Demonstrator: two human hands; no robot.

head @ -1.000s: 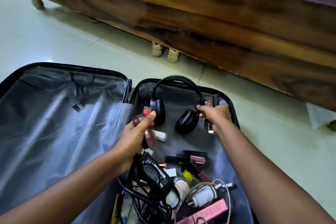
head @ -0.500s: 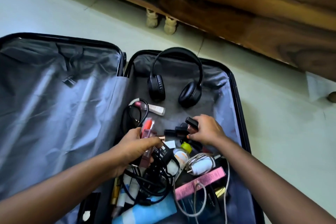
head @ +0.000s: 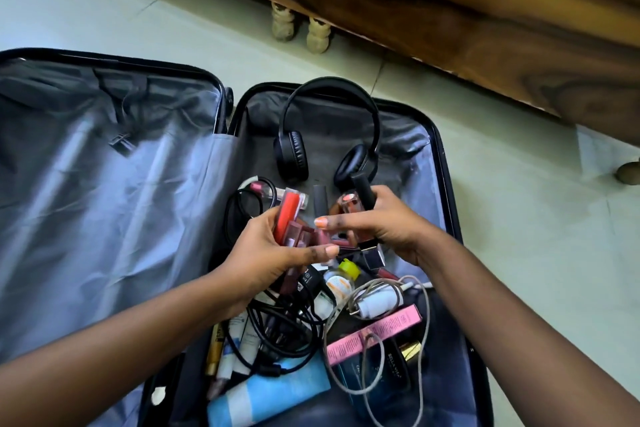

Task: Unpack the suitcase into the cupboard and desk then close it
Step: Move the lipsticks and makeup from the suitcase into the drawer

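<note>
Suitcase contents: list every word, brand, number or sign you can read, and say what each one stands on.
"BELLA VITA": on the dark box at the lower right of the suitcase.
Pink box: printed pattern or text, too blurred to read.
Black charger: white marks on its label, too small to read.
White tubes: blue print, unreadable.
Small bottle: label unreadable.

Both forearms reach in from the lower corners of the view and converge near its middle, bare to the wrist. The left hand (head: 277, 253) is turned palm-up, fingers curled round a bundle of slim tubes, thumb stretched flat across them (its nail painted a pale orange). The right hand (head: 384, 222) sits just beside it, knuckles up, fingers wrapped round several more tubes, its forefinger extended toward the left hand's fingers, the tip nearly touching them.
</note>
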